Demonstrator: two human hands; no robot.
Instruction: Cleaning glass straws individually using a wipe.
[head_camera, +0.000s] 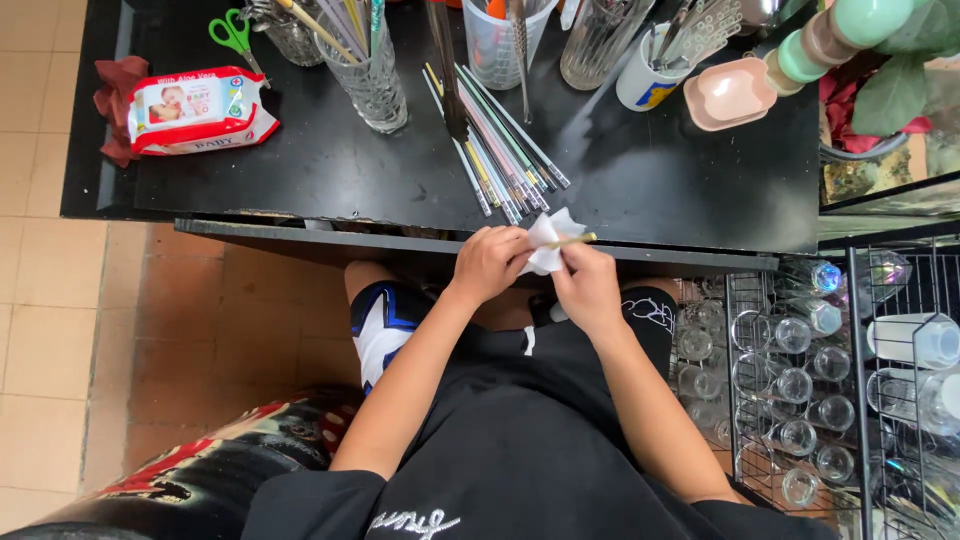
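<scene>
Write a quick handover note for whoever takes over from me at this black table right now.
Left hand: holds a white wipe wrapped around a thin stick.
Right hand: grips the same stick, its tip poking out of the wipe.
On the black table: a fanned pile of coloured sticks, glass jars holding more, a wipes pack.
Done: cannot tell how many are wiped.
Left: the stick in hand, at least.

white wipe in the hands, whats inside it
A thin yellowish stick pokes out of the white wipe toward the right, pinched by the left hand and right hand. The wrapped part of it is covered.
</scene>
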